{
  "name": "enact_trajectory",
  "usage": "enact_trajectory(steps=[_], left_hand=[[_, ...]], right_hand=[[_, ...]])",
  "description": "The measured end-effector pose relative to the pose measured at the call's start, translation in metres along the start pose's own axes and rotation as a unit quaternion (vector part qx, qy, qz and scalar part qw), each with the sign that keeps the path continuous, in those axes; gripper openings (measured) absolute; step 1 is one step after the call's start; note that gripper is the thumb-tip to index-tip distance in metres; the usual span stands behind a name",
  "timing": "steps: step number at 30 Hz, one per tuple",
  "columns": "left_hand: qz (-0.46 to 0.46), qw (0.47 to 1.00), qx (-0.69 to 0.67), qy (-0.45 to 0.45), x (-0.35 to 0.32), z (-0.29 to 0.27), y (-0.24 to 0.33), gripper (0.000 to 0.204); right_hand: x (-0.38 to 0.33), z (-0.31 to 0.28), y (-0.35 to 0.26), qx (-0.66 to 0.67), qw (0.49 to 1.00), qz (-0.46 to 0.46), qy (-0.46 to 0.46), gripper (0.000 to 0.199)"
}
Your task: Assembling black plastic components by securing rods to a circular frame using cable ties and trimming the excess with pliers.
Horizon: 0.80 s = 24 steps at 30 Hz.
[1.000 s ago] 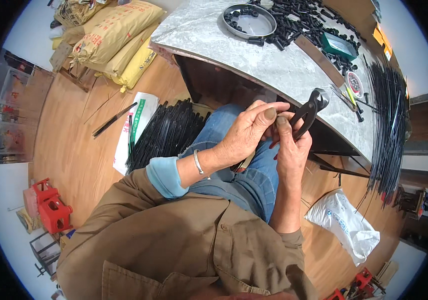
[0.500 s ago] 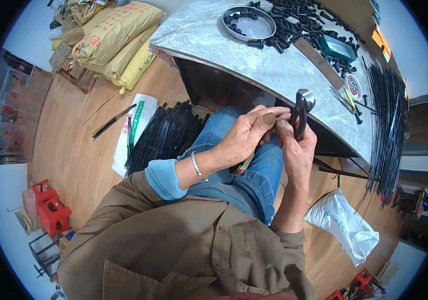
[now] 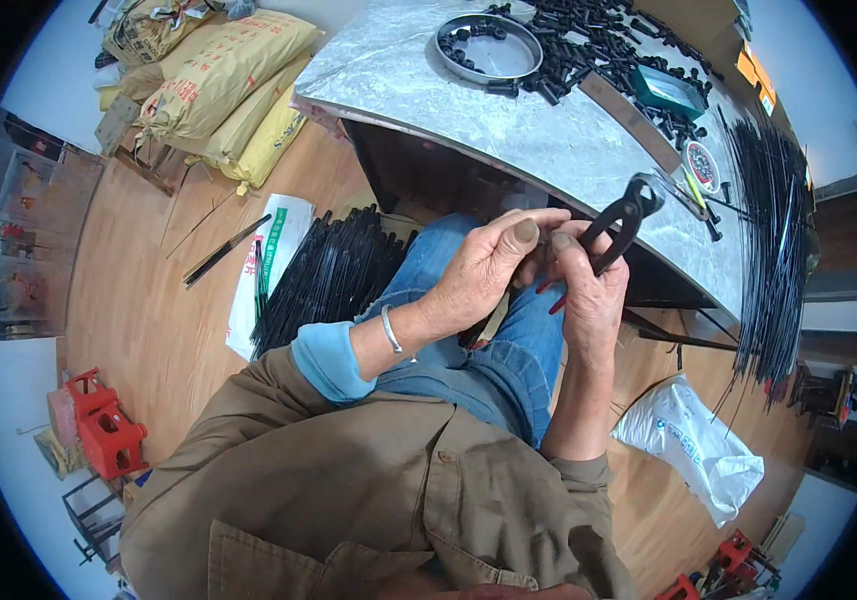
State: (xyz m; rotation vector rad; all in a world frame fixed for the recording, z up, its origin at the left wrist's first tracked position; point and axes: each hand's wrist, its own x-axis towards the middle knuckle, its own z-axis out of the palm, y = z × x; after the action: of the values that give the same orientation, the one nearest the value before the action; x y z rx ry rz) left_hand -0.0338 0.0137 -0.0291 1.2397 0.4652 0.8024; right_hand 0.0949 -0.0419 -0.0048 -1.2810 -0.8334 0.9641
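Observation:
My right hand (image 3: pixel 591 295) is wrapped round a pair of dark pincers (image 3: pixel 630 214). Their rounded jaws point up toward the table edge, and a red handle end shows below my fingers. Close beside it, my left hand (image 3: pixel 483 262) is closed, thumb against the fingers, its fingertips meeting those of my right hand above my lap. Whatever lies between the fingertips is hidden or too small to name. On the floor to the left of my knee lies a thick bundle of black rods (image 3: pixel 328 270).
Across the grey marbled table (image 3: pixel 388 85) lie many black tubular parts (image 3: pixel 588 35), a round metal tray (image 3: pixel 489 75), a green box (image 3: pixel 670 92) and a small bowl (image 3: pixel 701 167). Long black rods (image 3: pixel 770 250) overhang its right edge. Yellow sacks (image 3: pixel 228 80), a white bag (image 3: pixel 686 435) and red stools (image 3: pixel 106 425) stand around.
The pincers have turned in my right hand: their jaws now lean farther right and a red handle end has come into sight. My left hand has barely moved.

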Motion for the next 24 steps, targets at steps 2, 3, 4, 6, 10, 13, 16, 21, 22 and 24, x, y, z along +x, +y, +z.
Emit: enact_trajectory(steps=[2, 3, 4, 6, 10, 13, 16, 21, 22, 24], left_hand=[[0.009, 1.000, -0.017, 0.007, 0.003, -0.004, 0.000, 0.057], [0.010, 1.000, -0.017, 0.008, 0.003, -0.004, 0.001, 0.057], [0.009, 1.000, -0.016, 0.009, 0.002, -0.004, 0.003, 0.058], [0.011, 1.000, -0.017, 0.012, 0.002, -0.002, 0.005, 0.059], [0.045, 0.998, 0.046, 0.014, 0.002, -0.001, 0.008, 0.061], [0.050, 0.997, 0.062, 0.002, 0.002, -0.001, 0.011, 0.062], [0.045, 0.998, 0.046, -0.004, 0.001, 0.000, 0.013, 0.063], [0.039, 0.999, 0.016, -0.007, 0.001, 0.002, 0.010, 0.061], [0.040, 0.999, 0.015, -0.005, 0.001, 0.002, 0.009, 0.061], [0.052, 0.999, 0.014, -0.002, 0.001, 0.004, 0.008, 0.060]], right_hand=[[0.000, -0.006, 0.003, 0.001, 1.000, -0.005, -0.008, 0.010], [-0.002, -0.008, 0.003, -0.003, 1.000, 0.001, -0.022, 0.010], [-0.002, -0.010, 0.004, -0.008, 0.999, 0.006, -0.037, 0.010], [-0.002, -0.006, 0.004, -0.018, 0.999, -0.002, -0.043, 0.011], [-0.005, 0.003, -0.002, -0.023, 0.998, -0.036, -0.046, 0.009], [-0.005, 0.003, -0.001, -0.036, 0.995, -0.078, -0.051, 0.010], [-0.007, 0.003, -0.001, -0.023, 0.997, -0.068, -0.030, 0.010], [-0.007, -0.003, 0.012, 0.030, 0.996, -0.066, -0.049, 0.004], [-0.006, -0.002, 0.014, 0.022, 0.996, -0.084, -0.033, 0.006], [-0.006, -0.002, 0.017, 0.012, 0.995, -0.101, -0.017, 0.008]])
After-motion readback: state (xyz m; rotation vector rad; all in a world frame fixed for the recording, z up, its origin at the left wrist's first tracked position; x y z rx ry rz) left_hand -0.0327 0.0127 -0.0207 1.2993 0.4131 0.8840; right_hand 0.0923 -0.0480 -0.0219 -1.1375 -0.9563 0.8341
